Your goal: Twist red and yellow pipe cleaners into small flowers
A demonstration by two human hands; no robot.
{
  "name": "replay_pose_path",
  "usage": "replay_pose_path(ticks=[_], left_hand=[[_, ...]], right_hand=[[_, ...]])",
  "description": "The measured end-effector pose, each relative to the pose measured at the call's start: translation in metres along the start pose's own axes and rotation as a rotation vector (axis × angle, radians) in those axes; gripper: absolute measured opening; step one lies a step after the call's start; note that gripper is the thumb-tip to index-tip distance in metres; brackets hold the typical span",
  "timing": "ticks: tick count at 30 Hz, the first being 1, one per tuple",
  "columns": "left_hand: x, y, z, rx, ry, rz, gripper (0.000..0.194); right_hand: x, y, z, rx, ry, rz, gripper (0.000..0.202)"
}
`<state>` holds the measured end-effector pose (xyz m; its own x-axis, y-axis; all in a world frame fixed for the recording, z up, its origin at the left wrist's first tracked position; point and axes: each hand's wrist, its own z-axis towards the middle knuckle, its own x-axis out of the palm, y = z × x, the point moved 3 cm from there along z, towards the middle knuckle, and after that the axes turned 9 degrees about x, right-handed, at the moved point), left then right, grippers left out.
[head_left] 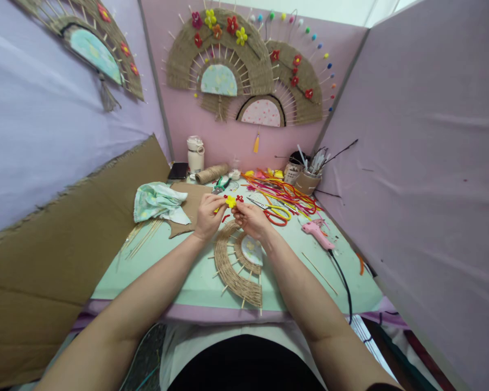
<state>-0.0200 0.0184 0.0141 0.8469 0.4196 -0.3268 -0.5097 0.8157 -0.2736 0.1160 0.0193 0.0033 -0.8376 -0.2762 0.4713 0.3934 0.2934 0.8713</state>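
Both hands meet over the middle of the table. My left hand (209, 215) pinches the left side of a small yellow flower (230, 201), and my right hand (248, 217) has its fingers closed on the flower's right side. Small red flowers (239, 199) show just behind the fingertips. Below the hands lies a twine-wrapped fan (232, 266) with thin sticks and a pale half-round centre (251, 250). Red and yellow scissors (277, 216) rest to the right of my right hand.
A pink glue gun (318, 234) with a black cord lies right. Left are a patterned cloth (157, 202), cardboard (187, 202) and thin sticks (144, 239). Behind stand a white bottle (195, 155), twine roll (212, 172), colourful stems (285, 190) and a holder (307, 182).
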Motion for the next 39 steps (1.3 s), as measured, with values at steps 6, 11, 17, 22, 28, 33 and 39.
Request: replay_pose_path(ticks=[6,11,17,22,28,33,39], left_hand=[[0.001,0.006,-0.003,0.008,-0.011,0.088,0.012],[0.002,-0.001,-0.002,-0.014,-0.026,0.026,0.013],[0.004,0.005,0.003,-0.11,0.087,-0.162,0.016],[0.008,0.016,0.003,-0.256,0.462,-0.37,0.025],[0.004,0.017,0.003,-0.353,0.418,-0.486,0.025],[0.004,0.016,0.005,-0.176,0.232,-0.315,0.019],[0.007,0.016,0.0,-0.061,0.22,-0.269,0.014]], right_hand=[[-0.001,-0.001,-0.001,0.025,0.015,-0.024,0.035],[0.0,-0.001,0.0,-0.074,-0.009,-0.006,0.03],[-0.008,0.002,0.002,-0.071,-0.039,-0.14,0.026],[-0.019,0.012,-0.003,-0.128,-0.102,-0.533,0.021],[-0.023,0.01,0.004,-0.098,-0.071,-0.377,0.029],[-0.02,0.006,0.006,-0.056,-0.057,-0.326,0.033],[-0.01,0.006,-0.001,-0.066,-0.061,-0.271,0.027]])
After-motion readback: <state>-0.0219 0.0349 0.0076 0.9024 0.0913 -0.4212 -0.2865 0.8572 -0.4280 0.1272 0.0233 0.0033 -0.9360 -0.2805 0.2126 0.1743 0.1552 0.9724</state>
